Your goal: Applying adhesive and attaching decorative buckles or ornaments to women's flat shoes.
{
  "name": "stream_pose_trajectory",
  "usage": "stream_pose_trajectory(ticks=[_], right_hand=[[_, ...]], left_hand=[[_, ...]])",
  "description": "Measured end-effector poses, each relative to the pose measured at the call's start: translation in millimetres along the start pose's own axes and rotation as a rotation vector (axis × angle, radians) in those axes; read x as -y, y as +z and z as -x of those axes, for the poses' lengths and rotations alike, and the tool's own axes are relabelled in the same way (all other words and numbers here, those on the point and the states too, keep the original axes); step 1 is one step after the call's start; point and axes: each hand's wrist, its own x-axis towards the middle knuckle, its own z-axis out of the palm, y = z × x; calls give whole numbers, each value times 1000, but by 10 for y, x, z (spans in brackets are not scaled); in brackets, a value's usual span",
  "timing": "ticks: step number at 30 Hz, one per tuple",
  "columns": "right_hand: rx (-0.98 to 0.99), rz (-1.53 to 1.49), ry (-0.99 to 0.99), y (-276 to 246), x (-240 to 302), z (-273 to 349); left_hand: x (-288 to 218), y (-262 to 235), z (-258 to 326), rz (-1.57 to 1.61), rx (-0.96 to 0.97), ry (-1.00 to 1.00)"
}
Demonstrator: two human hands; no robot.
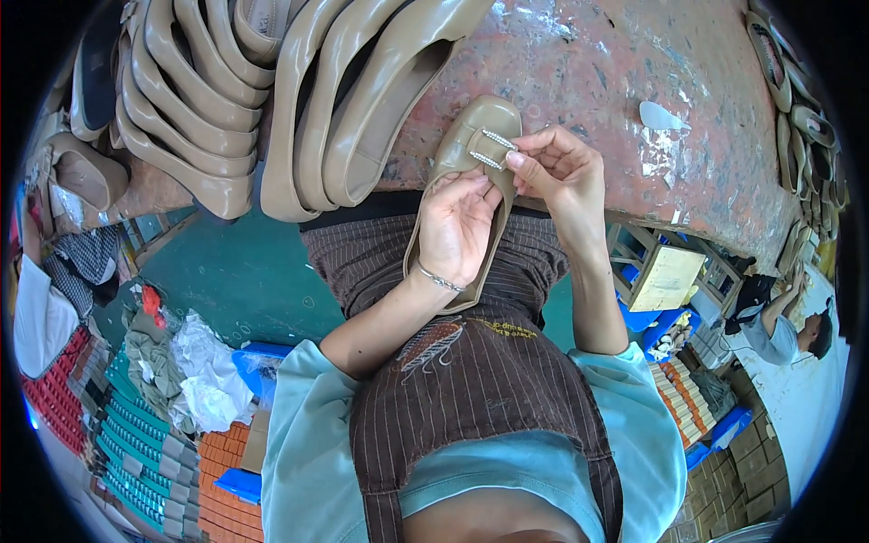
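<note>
My L hand (455,226) grips the tan shoe (486,110) at its opening, toe over the counter (579,86); R hand (568,176) pinches the rhinestone buckle (498,138) on its front. More tan shoes (288,154) to my L.

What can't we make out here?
All in the head view:
- Shoe toe interior: hidden by its upper.
- Insole, partly: covered by left hand.
- Jewelled ornament's underside: faces away; right hand at one end.
- Larger tan shoes, upper left: cut off by top edge.
- Co-worker's handwork: too small, near rim.
</note>
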Motion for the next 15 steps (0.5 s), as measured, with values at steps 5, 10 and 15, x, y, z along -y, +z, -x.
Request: stream_pose_trajectory(ticks=[5, 10, 15], right_hand=[[-35, 138, -8, 21, 34, -31], [-70, 225, -76, 9, -57, -86], [-170, 498, -146, 78, 110, 7]], left_hand=[[12, -65, 1, 28, 1, 1], [-10, 147, 20, -101, -20, 17], [-13, 190, -19, -266, -101, 58]])
